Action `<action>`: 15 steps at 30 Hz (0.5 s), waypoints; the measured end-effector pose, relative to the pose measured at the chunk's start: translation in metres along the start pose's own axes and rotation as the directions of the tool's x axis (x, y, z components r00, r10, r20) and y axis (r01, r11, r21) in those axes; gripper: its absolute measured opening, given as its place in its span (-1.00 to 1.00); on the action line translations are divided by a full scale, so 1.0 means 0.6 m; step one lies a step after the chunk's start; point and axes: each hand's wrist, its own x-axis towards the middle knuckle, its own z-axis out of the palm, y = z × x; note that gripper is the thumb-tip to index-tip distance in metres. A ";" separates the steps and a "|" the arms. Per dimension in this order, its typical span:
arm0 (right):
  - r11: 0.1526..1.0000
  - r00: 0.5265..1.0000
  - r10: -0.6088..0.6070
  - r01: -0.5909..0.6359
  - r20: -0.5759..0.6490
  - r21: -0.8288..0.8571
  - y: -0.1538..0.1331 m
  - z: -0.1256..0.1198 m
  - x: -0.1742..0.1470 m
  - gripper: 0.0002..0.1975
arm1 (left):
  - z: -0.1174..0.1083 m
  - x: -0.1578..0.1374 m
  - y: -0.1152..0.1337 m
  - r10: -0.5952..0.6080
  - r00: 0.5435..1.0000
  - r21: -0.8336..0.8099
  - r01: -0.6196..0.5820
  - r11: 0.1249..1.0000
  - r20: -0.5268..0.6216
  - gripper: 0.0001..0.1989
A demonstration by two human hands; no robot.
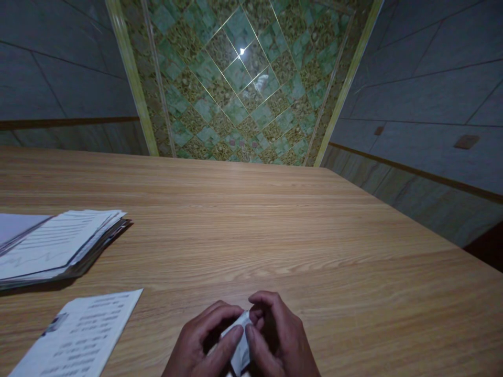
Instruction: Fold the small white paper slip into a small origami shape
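Observation:
At the bottom middle of the head view, both hands hold a small piece of folded white paper just above the wooden table. My left hand grips its left side, thumb lying on the paper and index finger curved over the top. On the other side my right hand presses its thumb against the paper's right edge, with the fingers curled behind. The paper comes to a narrow point at the top. Its lower end and underside are partly hidden by the hands and the frame edge.
A printed sheet with a small picture lies left of my hands. Beyond it rests a thick stack of papers. The wood-grain table reaches to a green tiled wall panel, with grey tiled walls on either side.

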 end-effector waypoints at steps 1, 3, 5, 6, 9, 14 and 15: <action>1.000 1.000 0.014 -0.015 0.011 0.003 -0.002 -0.001 0.001 -0.73 | 0.002 0.001 -0.001 -0.025 1.000 -0.025 0.025 0.999 0.013 -0.76; 0.997 0.995 0.074 -0.075 0.060 0.012 -0.005 -0.003 0.004 -0.78 | 0.004 0.001 -0.004 -0.069 0.997 -0.084 0.070 0.994 0.022 -0.75; 0.990 0.984 0.140 -0.143 0.112 0.020 -0.007 -0.005 0.007 -0.88 | 0.003 0.000 -0.006 -0.091 0.996 -0.112 0.092 0.989 0.017 -0.76; 0.987 0.980 0.156 -0.160 0.123 0.022 -0.008 -0.005 0.008 -0.87 | 0.002 0.000 -0.007 -0.096 0.995 -0.111 0.096 0.989 0.005 -0.76; 0.988 0.984 0.148 -0.152 0.099 0.030 -0.008 -0.004 0.010 -0.79 | -0.001 0.001 -0.008 -0.115 0.993 -0.094 0.111 0.989 -0.031 -0.76; 0.995 0.993 0.094 -0.097 0.074 0.038 -0.011 -0.006 0.011 -0.85 | -0.004 0.000 -0.007 -0.095 0.994 -0.095 0.091 0.991 -0.047 -0.76; 0.996 0.995 0.075 -0.078 0.068 0.035 -0.012 -0.007 0.012 -0.88 | -0.004 0.000 -0.007 -0.078 0.996 -0.081 0.074 0.994 -0.049 -0.77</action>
